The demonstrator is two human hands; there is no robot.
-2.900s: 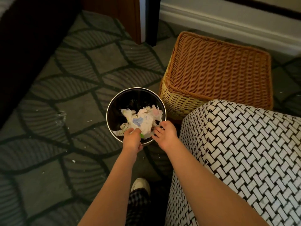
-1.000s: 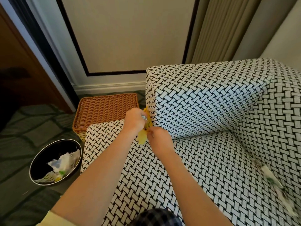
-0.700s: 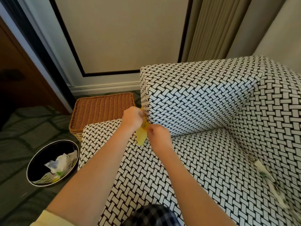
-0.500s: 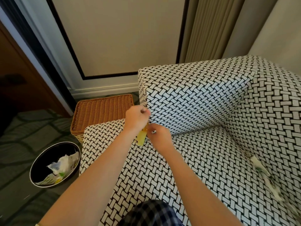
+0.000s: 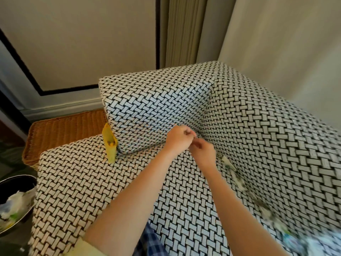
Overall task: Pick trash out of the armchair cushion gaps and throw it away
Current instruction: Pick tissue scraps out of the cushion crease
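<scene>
Trash remaining in my armchair [image 5: 249, 137]: a yellow wrapper [image 5: 110, 145], flat and stiff-looking, stands wedged upright in the front end of the gap between the left armrest [image 5: 155, 108] and the seat cushion [image 5: 103, 182], its lower tip resting on the seat. A second piece, a crumpled strip of pale paper [image 5: 228, 165] with dark print, lies along the crease where the seat meets the back cushion, blurred toward the lower right.

Upholstery: coarse basket-weave fabric, white rectangular blocks on black, covering box-shaped cushions with squared edges.

My left hand [image 5: 180, 138] is curled into a loose fist at the rear inner corner of the armrest, fingertips pinched together; whether anything is between them I cannot tell. My right hand [image 5: 202, 151] sits just beside it, touching or nearly so, fingers bent inward, just beside the upper end of the paper strip; motion blur hides any grip.

Floor, left side: a rectangular wicker basket [image 5: 62, 132] of orange-brown woven cane stands against the armrest's outer face. A round bin [image 5: 17, 180] with a thin shiny metal rim and dark interior holds soft crumpled white paper [image 5: 14, 202], partly cut off by the frame edge.
</scene>
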